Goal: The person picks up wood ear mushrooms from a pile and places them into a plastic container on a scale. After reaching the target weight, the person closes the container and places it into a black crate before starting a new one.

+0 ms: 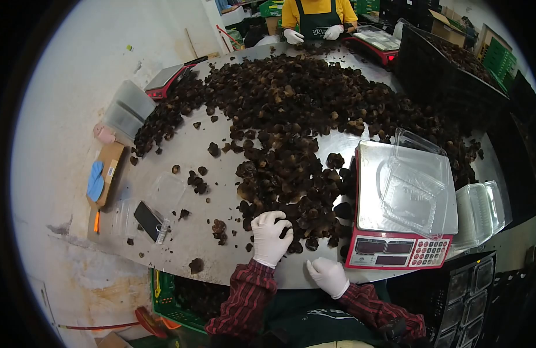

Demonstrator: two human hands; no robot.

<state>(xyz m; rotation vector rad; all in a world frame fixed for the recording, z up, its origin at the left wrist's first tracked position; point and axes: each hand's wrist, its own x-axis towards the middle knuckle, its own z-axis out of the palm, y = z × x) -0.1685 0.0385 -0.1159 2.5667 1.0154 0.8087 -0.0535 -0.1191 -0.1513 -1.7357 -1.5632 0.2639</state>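
Note:
A large heap of dark brown mushroom-like pieces [291,98] covers much of the metal table [192,243]. My left hand [272,236], in a white glove, rests at the heap's near edge with its fingers bent over some pieces; whether it grips one is hidden. My right hand [327,275], also gloved, lies at the table's front edge with its fingers curled in; what they hold, if anything, cannot be made out. To its right is a red and silver scale [366,203], with an open clear plastic container [413,197] on its plate.
Stacked clear containers [474,214] stand right of the scale. A phone [147,220] and a cardboard box [108,168] lie left. Another person [320,17] in a yellow top stands across the table. A green crate [163,301] sits below the front edge.

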